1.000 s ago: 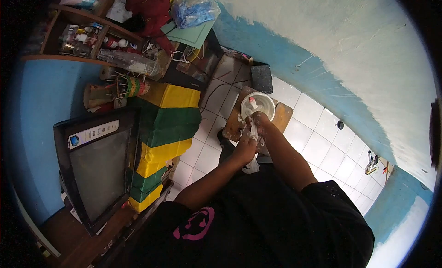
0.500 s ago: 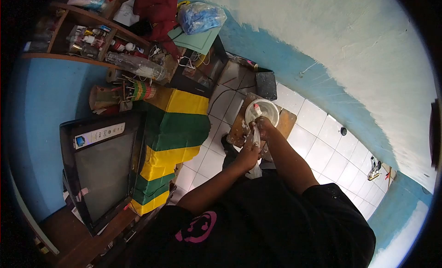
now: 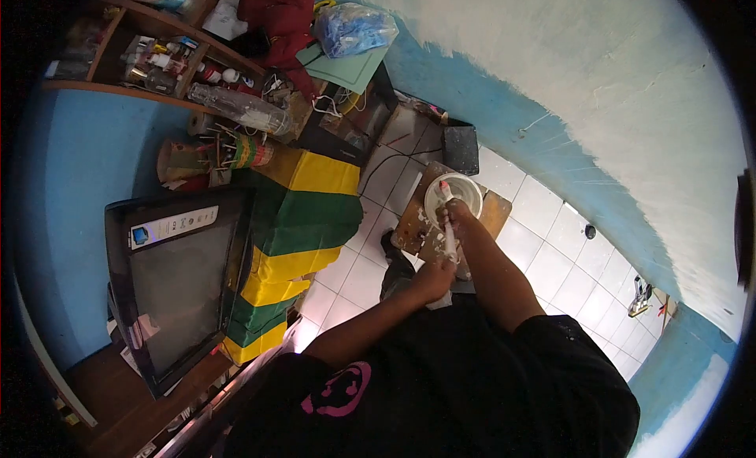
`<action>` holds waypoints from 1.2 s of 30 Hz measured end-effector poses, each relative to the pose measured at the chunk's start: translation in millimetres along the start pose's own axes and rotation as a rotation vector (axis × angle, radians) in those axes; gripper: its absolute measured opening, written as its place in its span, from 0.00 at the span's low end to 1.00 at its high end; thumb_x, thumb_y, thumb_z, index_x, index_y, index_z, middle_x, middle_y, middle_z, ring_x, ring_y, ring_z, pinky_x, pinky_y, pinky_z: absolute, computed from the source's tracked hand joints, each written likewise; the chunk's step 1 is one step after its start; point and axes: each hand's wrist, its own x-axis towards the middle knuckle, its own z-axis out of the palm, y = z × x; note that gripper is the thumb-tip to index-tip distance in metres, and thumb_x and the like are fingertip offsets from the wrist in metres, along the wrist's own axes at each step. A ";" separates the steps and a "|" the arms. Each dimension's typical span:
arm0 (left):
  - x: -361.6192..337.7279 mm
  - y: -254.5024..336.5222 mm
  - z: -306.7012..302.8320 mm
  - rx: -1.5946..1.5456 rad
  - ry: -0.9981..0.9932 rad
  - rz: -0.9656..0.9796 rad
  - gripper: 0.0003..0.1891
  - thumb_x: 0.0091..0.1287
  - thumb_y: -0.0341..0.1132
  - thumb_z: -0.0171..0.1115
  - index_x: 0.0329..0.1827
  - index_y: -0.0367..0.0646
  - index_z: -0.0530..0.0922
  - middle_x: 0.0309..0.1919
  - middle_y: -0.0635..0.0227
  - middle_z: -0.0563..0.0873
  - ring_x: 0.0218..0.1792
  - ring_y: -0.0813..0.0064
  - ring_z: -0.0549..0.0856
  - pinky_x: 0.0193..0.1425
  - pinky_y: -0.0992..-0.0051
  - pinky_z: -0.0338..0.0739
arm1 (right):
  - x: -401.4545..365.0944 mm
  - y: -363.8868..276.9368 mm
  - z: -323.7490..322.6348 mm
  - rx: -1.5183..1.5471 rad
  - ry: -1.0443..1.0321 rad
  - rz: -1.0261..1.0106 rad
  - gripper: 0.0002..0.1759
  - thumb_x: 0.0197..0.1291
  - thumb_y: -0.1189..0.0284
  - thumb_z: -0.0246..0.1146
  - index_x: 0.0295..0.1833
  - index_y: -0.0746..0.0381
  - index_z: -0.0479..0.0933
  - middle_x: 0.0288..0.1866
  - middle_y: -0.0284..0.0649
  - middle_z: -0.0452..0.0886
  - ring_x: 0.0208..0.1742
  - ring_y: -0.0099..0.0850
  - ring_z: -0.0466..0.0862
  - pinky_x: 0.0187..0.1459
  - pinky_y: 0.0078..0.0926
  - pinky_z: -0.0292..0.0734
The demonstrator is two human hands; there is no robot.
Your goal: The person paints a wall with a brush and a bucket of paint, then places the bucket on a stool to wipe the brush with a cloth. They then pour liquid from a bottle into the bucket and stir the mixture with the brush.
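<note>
A slim white tube-like thing with a red tip (image 3: 447, 192) stands out above my right hand (image 3: 459, 214), whose fingers are wrapped round it. Its exact kind is too small to make out. Lower down, the fingers of my left hand (image 3: 435, 278) close on the white, plastic-looking lower end of the same thing. The red tip is over the opening of a white bucket (image 3: 478, 196). Under the bucket is a paint-spattered wooden stool (image 3: 409, 226). My forearms and hands hide part of both.
A dark box (image 3: 461, 149) stands on the tiled floor beside the stool. To the left are a cabinet under yellow-green cloth (image 3: 311, 222) and a flat screen (image 3: 185, 292). Shelves (image 3: 150, 100) hold bottles. The blue wall (image 3: 472, 96) is partly coated white.
My left hand has slid down and away from my right hand, so more of the white length shows between them. The view has shifted slightly.
</note>
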 end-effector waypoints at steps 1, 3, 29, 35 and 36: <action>-2.0 0.9 2.9 -0.048 0.027 0.039 0.16 0.65 0.39 0.43 0.40 0.34 0.74 0.27 0.51 0.80 0.29 0.60 0.80 0.36 0.63 0.72 | 2.3 -4.9 -6.2 0.029 -0.034 0.098 0.05 0.55 0.75 0.44 0.27 0.59 0.61 0.14 0.35 0.63 0.11 0.27 0.64 0.13 0.25 0.61; -5.4 0.4 12.2 -0.141 0.084 0.114 0.18 0.64 0.41 0.44 0.31 0.33 0.74 0.20 0.53 0.79 0.26 0.59 0.80 0.34 0.63 0.71 | 4.3 -15.1 -10.7 0.085 -0.104 0.297 0.06 0.54 0.74 0.45 0.25 0.58 0.61 0.13 0.35 0.63 0.10 0.26 0.62 0.12 0.24 0.58; 6.6 -12.7 -1.2 -0.509 -0.150 -0.168 0.15 0.66 0.39 0.48 0.48 0.37 0.72 0.32 0.69 0.78 0.27 0.80 0.74 0.31 0.77 0.70 | -84.4 1.7 -6.4 -0.538 -0.133 -0.016 0.12 0.63 0.70 0.51 0.41 0.68 0.74 0.31 0.40 0.79 0.28 0.30 0.80 0.30 0.26 0.77; 3.4 -40.8 -4.2 0.001 -0.075 -0.038 0.18 0.66 0.42 0.48 0.38 0.34 0.76 0.27 0.63 0.82 0.28 0.76 0.80 0.34 0.73 0.73 | -90.7 14.3 3.3 -0.771 0.020 -0.267 0.12 0.56 0.69 0.60 0.29 0.68 0.75 0.20 0.36 0.75 0.18 0.25 0.73 0.19 0.24 0.67; 2.3 -41.2 -4.8 0.038 -0.050 -0.037 0.18 0.66 0.43 0.48 0.37 0.34 0.77 0.27 0.62 0.83 0.28 0.76 0.81 0.34 0.72 0.74 | -88.8 15.3 3.0 -0.852 0.041 -0.304 0.13 0.55 0.68 0.61 0.27 0.69 0.75 0.19 0.36 0.74 0.17 0.24 0.72 0.18 0.25 0.65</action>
